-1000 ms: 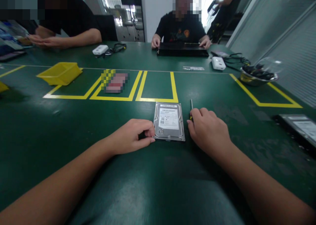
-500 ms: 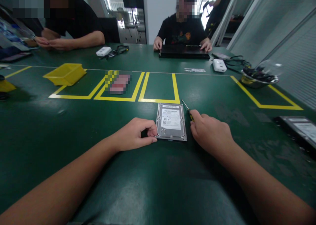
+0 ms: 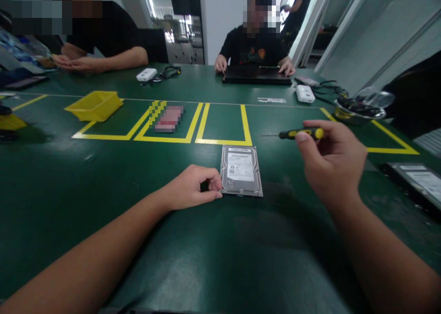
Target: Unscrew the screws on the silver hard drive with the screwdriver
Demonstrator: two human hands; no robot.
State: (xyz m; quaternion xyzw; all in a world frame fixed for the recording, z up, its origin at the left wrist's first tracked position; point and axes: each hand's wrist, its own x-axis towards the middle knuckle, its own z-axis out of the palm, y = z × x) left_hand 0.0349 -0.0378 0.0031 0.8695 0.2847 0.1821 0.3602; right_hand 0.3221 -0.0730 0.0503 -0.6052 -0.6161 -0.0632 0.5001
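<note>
Lying flat on the green tabletop point(image 3: 86, 185), a silver hard drive point(image 3: 241, 171) sits just below a yellow tape box point(image 3: 223, 123). The left hand point(image 3: 191, 187) rests beside it, fingers point(image 3: 212, 184) curled and pinching the drive's near left corner. The right hand point(image 3: 332, 162) is up in the air to the right, its fingers closed around a small screwdriver point(image 3: 296, 133) with a yellow and black handle, tip pointing left. Far off are a yellow bin point(image 3: 94, 105), a metal bowl point(image 3: 360, 109), and another drive point(image 3: 415, 178) at the right edge.
</note>
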